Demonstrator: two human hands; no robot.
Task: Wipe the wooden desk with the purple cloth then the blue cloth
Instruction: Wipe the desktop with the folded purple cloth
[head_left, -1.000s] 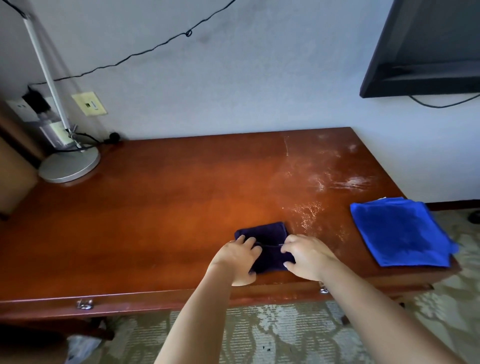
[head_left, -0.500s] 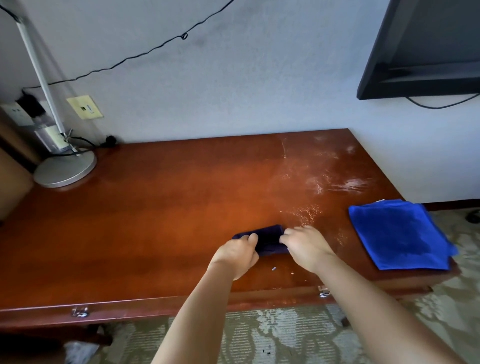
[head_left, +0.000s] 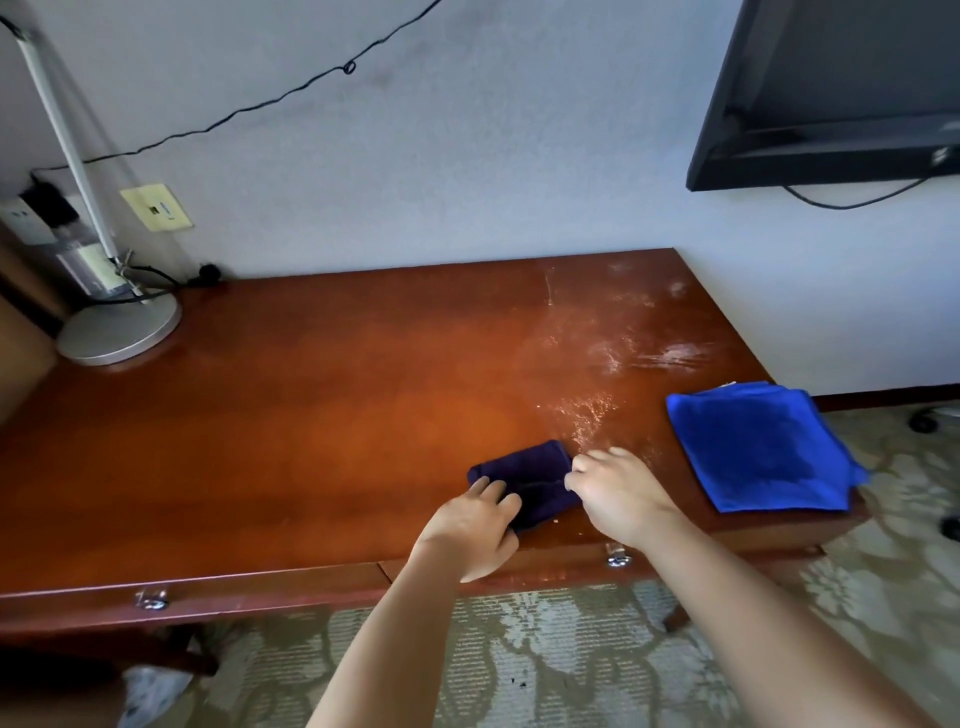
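Dust streaks show on the wooden table (head_left: 311, 415) beyond my right hand (head_left: 618, 493). Blue cloth (head_left: 758, 447), folded flat, lies well to that hand's right, near the table's end, untouched. Purple cloth (head_left: 524, 480) sits bunched between both hands near the front edge: my left hand (head_left: 467, 525) curls its fingers over the near-left corner, my right pinches the right edge. I judge it soft, light and limp, likely to crumple, so best gathered into a pad under one palm before wiping.
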